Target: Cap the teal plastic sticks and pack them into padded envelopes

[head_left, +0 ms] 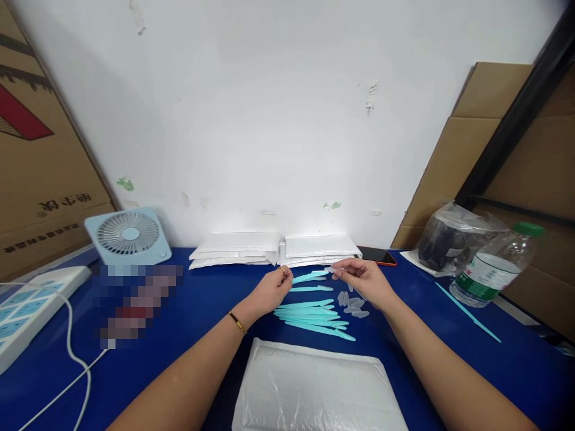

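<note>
My left hand (273, 290) pinches the handle end of a turquoise eyebrow razor (308, 277), which points to the right. A small clear blade cap (330, 270) sits between the fingertips of my right hand (366, 282), right at the razor's blade end. Whether the cap is around the blade or only touching it, I cannot tell. Below the hands lie several turquoise eyebrow razors (309, 317), side by side with their blade ends to the right. Several loose clear caps (354, 303) lie beside them, under my right hand.
A silvery padded envelope (318, 386) lies nearest me. Two stacks of white padded envelopes (236, 248) and a phone (380, 256) are by the wall. Left are a fan (130, 236) and power strip (36, 311); right, a bottle (492, 269) and a single razor (469, 314).
</note>
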Demonstrator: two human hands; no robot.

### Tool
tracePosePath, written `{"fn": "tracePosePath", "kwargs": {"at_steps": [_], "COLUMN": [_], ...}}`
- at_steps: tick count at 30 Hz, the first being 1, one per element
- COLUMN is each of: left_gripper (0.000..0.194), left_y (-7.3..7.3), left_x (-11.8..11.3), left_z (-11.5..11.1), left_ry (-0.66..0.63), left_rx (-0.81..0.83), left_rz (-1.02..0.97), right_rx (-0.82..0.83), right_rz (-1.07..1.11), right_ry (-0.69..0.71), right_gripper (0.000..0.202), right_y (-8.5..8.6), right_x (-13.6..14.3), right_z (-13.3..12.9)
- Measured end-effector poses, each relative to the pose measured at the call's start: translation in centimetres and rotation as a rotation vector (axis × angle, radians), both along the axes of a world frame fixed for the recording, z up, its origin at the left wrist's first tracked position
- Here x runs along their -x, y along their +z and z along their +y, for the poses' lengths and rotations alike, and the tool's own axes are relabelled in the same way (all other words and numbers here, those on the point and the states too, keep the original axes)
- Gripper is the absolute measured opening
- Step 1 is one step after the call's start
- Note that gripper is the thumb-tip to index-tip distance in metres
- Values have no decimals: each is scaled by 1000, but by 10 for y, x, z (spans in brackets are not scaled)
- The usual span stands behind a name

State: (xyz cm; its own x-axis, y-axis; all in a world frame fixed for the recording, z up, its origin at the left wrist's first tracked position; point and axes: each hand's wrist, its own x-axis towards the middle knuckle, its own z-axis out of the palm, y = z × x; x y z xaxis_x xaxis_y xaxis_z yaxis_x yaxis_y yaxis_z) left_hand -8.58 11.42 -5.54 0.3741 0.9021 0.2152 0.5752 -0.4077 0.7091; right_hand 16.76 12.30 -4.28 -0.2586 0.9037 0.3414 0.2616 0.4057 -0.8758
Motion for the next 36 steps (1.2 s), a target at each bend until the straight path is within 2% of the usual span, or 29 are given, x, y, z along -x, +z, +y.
{"fn": "tracePosePath", "kwargs": {"at_steps": [6,12,14,17,20,23,26,28,36], "left_gripper": [16,19,21,22,15,16,13,12,14], "left_y": [-1,0,-2,-8,-10,-9,-8,-8,-16], "left_x": [1,0,0,1,1,0,-2,-4,-7], "left_z": [1,-1,1,5,6,3,0,-1,9], "left_ry": [-22,-96,-70,69,170,145,-8,-45,36], "left_rx": [37,168,119,-28,-150,-203,-127,-82,-119], "left_rz": [-49,-59,-14,176,348,343,312,323,376], "right_rx": [0,61,-21,-201,-233,-239,-230,-215,-197], "right_rz": [28,-4,-102,-378,-608,-708,-740,-740,-635], "right_ry": [54,140,106,48,123,177,207,221,207], "right_gripper": [32,35,34,23,14,11,10,11,17], "right_y": [-2,-9,-7,-3,-2,-6,-11,-13,-23], "right_x": [3,10,6,-8,-23,-28,-27,-25,-9], "right_z": [-1,0,2,6,9,13,15,16,17]}}
